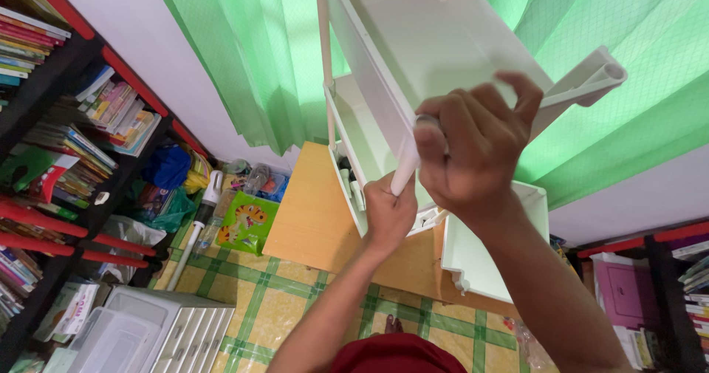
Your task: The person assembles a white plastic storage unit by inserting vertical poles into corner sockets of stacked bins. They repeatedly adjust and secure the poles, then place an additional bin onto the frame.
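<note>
A white plastic tiered shelf rack [436,40] stands on a low wooden table [310,210]. My left hand [388,214] is closed around the lower part of a white corner pole [405,172] at the rack's near corner. My right hand [473,148] is closed over the top end of the same pole, just under the upper tray. Another white tube end [602,77] sticks out at the upper tray's right corner. A lower tray [347,114] holds small dark items that are partly hidden.
Green curtains [251,55] hang behind the rack. A black and red bookshelf [59,144] full of books fills the left side. A white drawer unit [148,329] sits on the green-checked floor. A second white tray [480,255] leans at the table's right. Another shelf [665,292] stands far right.
</note>
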